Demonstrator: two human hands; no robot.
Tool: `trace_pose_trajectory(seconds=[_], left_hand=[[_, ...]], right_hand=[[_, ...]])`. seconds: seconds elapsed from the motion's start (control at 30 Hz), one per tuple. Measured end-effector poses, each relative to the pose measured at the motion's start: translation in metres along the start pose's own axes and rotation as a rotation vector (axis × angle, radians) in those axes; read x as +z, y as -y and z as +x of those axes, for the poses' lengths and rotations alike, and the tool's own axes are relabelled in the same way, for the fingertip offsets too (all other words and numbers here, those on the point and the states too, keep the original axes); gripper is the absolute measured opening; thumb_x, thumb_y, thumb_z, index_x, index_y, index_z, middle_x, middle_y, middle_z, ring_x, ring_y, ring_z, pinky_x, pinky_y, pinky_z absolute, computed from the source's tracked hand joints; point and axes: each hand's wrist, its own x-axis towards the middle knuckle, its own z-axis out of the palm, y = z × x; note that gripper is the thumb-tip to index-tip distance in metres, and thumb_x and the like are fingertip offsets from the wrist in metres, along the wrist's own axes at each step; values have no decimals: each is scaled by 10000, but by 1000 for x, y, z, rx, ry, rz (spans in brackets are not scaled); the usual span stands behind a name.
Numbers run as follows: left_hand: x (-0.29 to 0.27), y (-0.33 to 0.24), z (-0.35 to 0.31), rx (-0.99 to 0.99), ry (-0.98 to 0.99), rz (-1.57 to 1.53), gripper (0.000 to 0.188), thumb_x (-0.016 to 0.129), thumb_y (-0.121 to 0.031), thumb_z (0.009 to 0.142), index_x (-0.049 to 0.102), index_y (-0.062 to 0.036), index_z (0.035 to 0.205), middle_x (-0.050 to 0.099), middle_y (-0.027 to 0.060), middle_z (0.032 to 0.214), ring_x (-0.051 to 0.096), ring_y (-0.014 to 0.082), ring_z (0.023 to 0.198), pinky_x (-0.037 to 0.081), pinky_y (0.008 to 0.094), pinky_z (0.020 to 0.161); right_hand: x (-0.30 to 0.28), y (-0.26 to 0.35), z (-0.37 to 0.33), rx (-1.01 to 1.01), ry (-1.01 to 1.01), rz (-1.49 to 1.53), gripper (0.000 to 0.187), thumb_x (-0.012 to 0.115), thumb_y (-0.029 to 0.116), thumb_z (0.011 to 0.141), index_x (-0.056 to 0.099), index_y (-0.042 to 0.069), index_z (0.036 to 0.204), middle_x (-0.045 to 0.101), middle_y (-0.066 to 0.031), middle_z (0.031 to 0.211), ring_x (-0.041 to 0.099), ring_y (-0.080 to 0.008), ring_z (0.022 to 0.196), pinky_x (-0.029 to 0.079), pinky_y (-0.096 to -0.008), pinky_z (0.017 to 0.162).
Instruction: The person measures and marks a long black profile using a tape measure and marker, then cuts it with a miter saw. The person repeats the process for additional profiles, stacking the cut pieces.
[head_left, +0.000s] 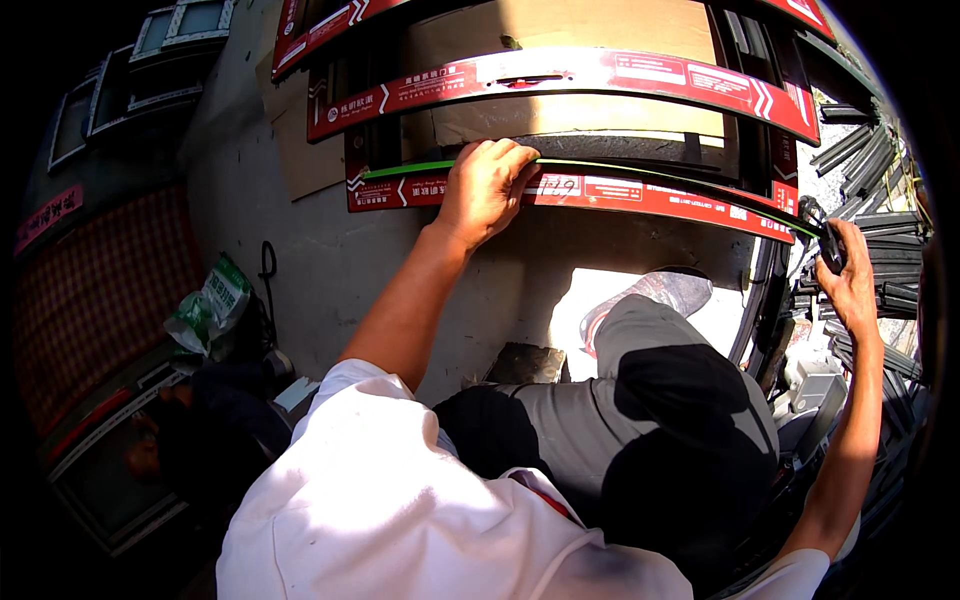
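A green tape measure blade (660, 175) is drawn out along the nearest red-covered frame bar (690, 205). Its dark case (831, 248) is at the right end of that bar, with my right hand (853, 280) wrapped round it. Left of the bar's middle, my left hand (488, 190) is closed over the blade and the bar's upper edge, thumb and fingers pinched together. The blade's free end reaches past this hand toward the bar's left end. Part of the blade is hidden under my left hand.
Farther off lies another red-covered bar (560, 85), with cardboard (590, 30) behind it. Black profile pieces (870, 165) are piled at the right. At the left are a green and white bag (212, 305) and window frames (130, 85). My shoe (675, 290) is below the near bar.
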Motion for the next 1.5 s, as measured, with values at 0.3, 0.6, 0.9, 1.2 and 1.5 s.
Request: trace_pose_trajectory(seconds=[0.3,0.6,0.9,1.2,1.5], left_hand=[[-9,7,18,-60,217,-100,71,668,-47,993,704,-26,1051,707,132,931,673,330,850,550,407,771],[-9,20,24,-147,322,-175,59,649,-17,1005,678,-5,1055,676,198,887,679,325,777,541,331,746],[-5,21,25,-228,362,-286,62,597,-5,1043,659,2,1036,587,95,781,530,118,728,480,267,709],[-3,25,24,-211,338,-237,55,610,4,1036,660,7,1057,596,106,800,535,132,728,492,272,728],[-6,19,28,-224,367,-209,93,604,-44,1056,666,24,1068,609,111,784,530,114,731,487,279,717]], right_hand=[[2,4,6,-23,-31,65,527,713,58,835,582,-5,1341,615,-162,1230,608,-315,1214,460,-378,1085],[2,3,23,-127,-53,-37,538,741,194,811,622,22,1306,629,-174,1194,631,-362,1149,516,-417,1028],[2,-1,30,-106,-75,-26,535,746,143,832,603,26,1334,598,-159,1191,653,-317,1110,537,-394,1001],[-4,6,34,-122,-46,-60,530,750,212,841,614,29,1319,609,-156,1184,643,-336,1106,535,-415,977],[-4,1,36,-124,-53,-57,551,748,245,844,616,26,1333,621,-181,1179,641,-345,1140,519,-417,1024]])
